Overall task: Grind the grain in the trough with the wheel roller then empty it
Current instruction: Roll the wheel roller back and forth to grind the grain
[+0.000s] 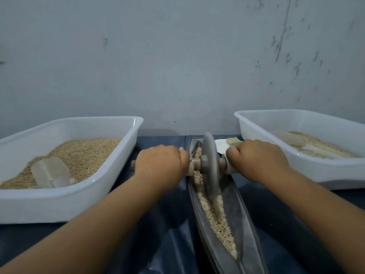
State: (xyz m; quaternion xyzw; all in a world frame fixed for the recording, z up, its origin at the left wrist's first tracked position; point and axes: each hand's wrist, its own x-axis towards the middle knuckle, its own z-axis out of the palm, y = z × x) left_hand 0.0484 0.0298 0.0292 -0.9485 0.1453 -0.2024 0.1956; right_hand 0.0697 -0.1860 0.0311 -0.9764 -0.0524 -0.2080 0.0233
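Head view is showing the left hand (161,162) and right hand (256,158) each clenching the wooden axle of the wheel roller (210,167); the roller is standing upright in the trough (245,224), toward the table's far edge; grain (217,216) is lying along the trough; white tubs of grain are sitting at the left (59,202) and right (335,171) edges.

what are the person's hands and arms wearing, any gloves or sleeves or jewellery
Nothing that shows. The left hand and the right hand are bare, with no gloves, and no rings, watch or bands are visible. Both forearms are uncovered right down to the bottom edge of the picture; no sleeve comes into view.
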